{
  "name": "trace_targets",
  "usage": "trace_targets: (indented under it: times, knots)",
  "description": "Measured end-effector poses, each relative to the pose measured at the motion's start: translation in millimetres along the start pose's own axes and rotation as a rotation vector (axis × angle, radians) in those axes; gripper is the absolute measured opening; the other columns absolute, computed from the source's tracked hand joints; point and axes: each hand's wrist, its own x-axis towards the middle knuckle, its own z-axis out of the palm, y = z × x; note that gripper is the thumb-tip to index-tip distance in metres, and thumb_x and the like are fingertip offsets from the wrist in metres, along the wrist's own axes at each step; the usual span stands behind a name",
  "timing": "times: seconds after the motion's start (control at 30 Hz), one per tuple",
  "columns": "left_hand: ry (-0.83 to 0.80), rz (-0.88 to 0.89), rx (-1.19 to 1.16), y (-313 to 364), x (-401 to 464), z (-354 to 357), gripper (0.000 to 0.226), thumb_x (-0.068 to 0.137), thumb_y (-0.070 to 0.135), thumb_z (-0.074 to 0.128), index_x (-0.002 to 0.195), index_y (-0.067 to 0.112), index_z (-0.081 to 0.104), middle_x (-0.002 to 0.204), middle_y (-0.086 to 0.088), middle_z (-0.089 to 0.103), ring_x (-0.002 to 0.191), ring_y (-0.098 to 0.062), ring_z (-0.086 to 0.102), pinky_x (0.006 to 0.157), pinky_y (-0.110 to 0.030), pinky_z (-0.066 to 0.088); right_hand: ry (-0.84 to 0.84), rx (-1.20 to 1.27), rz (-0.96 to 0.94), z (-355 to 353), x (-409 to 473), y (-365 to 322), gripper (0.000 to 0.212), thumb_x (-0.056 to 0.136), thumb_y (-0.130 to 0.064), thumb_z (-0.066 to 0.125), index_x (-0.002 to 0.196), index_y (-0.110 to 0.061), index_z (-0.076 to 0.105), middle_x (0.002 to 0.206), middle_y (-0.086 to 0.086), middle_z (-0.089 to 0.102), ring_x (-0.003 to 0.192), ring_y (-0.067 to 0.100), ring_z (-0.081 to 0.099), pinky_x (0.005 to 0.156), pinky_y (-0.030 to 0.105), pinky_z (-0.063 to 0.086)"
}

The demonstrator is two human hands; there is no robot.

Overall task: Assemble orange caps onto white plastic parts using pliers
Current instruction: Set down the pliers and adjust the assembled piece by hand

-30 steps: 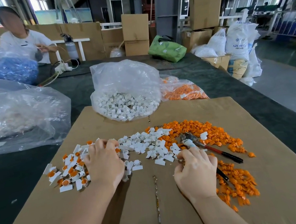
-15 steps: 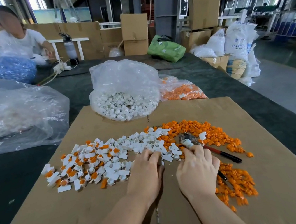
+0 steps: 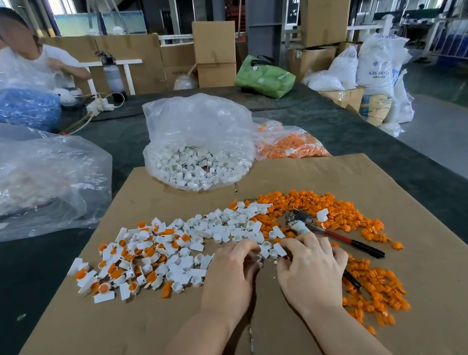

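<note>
White parts (image 3: 228, 231) lie strewn in a band across the cardboard sheet (image 3: 431, 240), just beyond my fingertips, and the one I want sits in the small cluster between my 2 hands. My left hand (image 3: 230, 273) has its fingers curled down onto those pieces at the near edge of the pile; whether it already pinches 1 I cannot tell, because the fingertips are hidden behind the knuckles. My right hand (image 3: 310, 265) is clenched around the pliers (image 3: 316, 226), with the metal head poking out past the fingers toward the orange caps (image 3: 319, 204) and the red and black handles trailing off to the right. To do this step well, I judge I should single out 1 white piece with its open ring facing up, hold it flat and steady, then bring a cap squarely over the ring before squeezing, gently enough not to crack the plastic. Finished pieces with caps (image 3: 126, 275) lie well off to the left.
</note>
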Motion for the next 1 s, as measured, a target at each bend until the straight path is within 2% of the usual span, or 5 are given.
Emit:
trace_targets:
  times: [0.2, 0.5, 0.73, 0.83, 1.0]
  knots:
    - [0.012, -0.052, -0.079, 10, 0, 5, 0.025, 0.093, 0.015, 0.056, 0.113, 0.028, 0.063, 0.099, 0.019, 0.050, 0.089, 0.002, 0.051, 0.075, -0.004, 0.036, -0.019, 0.002, -0.002, -1, 1, 0, 0.013, 0.085, -0.030, 0.065, 0.096, -0.026, 0.071, 0.097, -0.006, 0.065, 0.098, 0.020, 0.054, 0.087, 0.034, 0.017]
    - [0.027, -0.064, -0.146, 10, -4, 3, 0.027, 0.091, 0.014, 0.060, 0.116, 0.024, 0.061, 0.098, 0.018, 0.052, 0.083, 0.012, 0.048, 0.074, 0.003, 0.033, 0.059, 0.135, -0.053, 4, -1, 2, 0.019, 0.072, -0.006, 0.076, 0.089, -0.014, 0.074, 0.082, 0.000, 0.071, 0.085, 0.026, 0.062, 0.088, 0.044, 0.030]
    - [0.037, -0.240, -0.321, 11, -4, 0, 0.018, 0.085, 0.014, 0.068, 0.096, 0.026, 0.060, 0.081, 0.015, 0.061, 0.076, 0.009, 0.056, 0.067, 0.000, 0.038, 0.130, 0.268, -0.107, -1, -2, 4, 0.012, 0.082, -0.005, 0.070, 0.088, -0.015, 0.074, 0.079, -0.002, 0.070, 0.078, 0.023, 0.063, 0.079, 0.042, 0.038]
    - [0.027, -0.264, -0.371, 11, -3, -2, 0.015, 0.086, 0.015, 0.067, 0.088, 0.028, 0.059, 0.078, 0.010, 0.065, 0.071, 0.005, 0.060, 0.065, -0.002, 0.041, 0.123, 0.387, -0.158, -6, -2, 2, 0.007, 0.084, -0.009, 0.069, 0.087, -0.014, 0.072, 0.077, -0.004, 0.069, 0.075, 0.018, 0.061, 0.077, 0.033, 0.034]
    - [0.040, -0.290, -0.391, 10, -1, -2, 0.008, 0.092, 0.023, 0.059, 0.084, 0.025, 0.057, 0.074, 0.011, 0.063, 0.071, 0.012, 0.056, 0.061, -0.002, 0.039, 0.080, 0.409, -0.232, -9, -3, 0, 0.003, 0.083, -0.013, 0.071, 0.080, -0.014, 0.069, 0.074, -0.006, 0.066, 0.073, 0.017, 0.058, 0.076, 0.031, 0.034]
